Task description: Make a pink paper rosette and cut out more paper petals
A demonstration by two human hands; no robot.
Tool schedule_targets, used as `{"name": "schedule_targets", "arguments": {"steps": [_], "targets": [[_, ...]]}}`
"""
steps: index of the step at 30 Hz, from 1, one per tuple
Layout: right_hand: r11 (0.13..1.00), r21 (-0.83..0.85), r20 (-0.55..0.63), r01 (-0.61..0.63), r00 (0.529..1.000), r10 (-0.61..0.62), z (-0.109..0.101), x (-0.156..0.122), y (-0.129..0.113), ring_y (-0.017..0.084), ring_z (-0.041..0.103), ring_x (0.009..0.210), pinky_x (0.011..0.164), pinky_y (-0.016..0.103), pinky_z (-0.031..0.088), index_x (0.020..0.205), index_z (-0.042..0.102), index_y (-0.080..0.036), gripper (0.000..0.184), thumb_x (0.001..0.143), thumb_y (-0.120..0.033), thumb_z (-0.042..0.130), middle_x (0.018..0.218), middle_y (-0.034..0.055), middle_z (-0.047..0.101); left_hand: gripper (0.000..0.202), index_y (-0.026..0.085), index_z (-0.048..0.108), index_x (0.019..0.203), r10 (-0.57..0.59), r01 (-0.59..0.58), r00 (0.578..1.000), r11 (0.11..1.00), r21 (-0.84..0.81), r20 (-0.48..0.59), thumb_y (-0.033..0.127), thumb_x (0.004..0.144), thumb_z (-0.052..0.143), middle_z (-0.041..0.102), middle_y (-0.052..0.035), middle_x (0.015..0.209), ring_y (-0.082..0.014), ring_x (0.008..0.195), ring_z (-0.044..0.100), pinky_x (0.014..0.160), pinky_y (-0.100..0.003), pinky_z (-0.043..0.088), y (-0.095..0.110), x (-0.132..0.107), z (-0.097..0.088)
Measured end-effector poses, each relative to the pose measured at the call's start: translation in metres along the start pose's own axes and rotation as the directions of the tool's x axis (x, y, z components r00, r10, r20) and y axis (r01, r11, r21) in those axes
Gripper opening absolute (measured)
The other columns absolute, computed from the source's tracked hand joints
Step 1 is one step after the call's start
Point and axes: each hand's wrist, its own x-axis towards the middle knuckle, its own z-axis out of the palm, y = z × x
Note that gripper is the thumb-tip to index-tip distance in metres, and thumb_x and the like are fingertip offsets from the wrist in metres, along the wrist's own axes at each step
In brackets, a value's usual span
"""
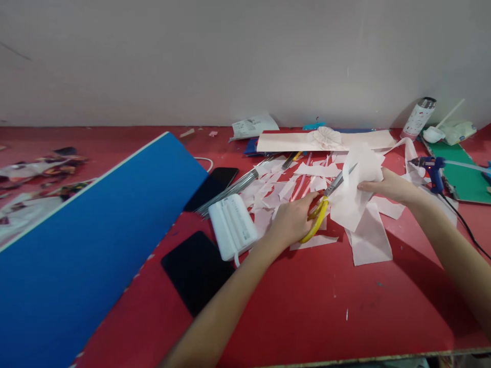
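My left hand (289,221) is closed round the yellow handles of a pair of scissors (319,217). The blades point up and to the right, against a pale pink sheet (355,197); one tip shows in front of it. My right hand (384,185) pinches the right edge of this sheet, thumb in front and fingers partly hidden behind. I cannot tell whether it is paper or thin cloth. Another pale piece (370,240) lies flat on the red table under it. Several cut strips (276,191) are scattered left of the scissors.
On the left lies a big blue board (95,245). A white box-shaped device (233,226), a black tablet (195,271) and a dark phone (215,186) are by my left forearm. A glue gun (432,171), a green mat (466,176) and a bottle (419,118) stand or lie at the right.
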Motion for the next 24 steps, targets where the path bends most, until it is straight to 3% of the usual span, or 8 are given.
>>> {"name": "schedule_targets", "arguments": {"steps": [11,24], "targets": [[1.000,0.000,0.026,-0.018,0.999,0.018,0.007,-0.004,-0.010,0.020,0.068,0.074,0.068,0.031,0.056,0.074,0.068,-0.019,0.010,0.070,-0.028,0.066,0.084,0.0057,0.073,0.040,0.019,0.052,0.124,-0.026,0.026,0.999,1.000,-0.012,0.034,0.035,0.088,0.046,0.068,-0.0118,0.111,-0.0273,0.091,0.067,0.073,-0.037,0.050,0.005,0.002,-0.002],[1.000,0.011,0.043,-0.019,0.999,0.018,0.007,-0.003,-0.007,0.020,0.068,0.077,0.069,0.031,0.056,0.076,0.067,-0.018,0.013,0.071,-0.030,0.066,0.086,0.0073,0.073,0.038,0.018,0.054,0.119,0.007,-0.007,1.000,1.000,-0.023,0.027,0.028,0.082,0.052,0.071,-0.0093,0.100,-0.0238,0.081,0.068,0.069,-0.034,0.050,0.000,0.001,0.003]]}}
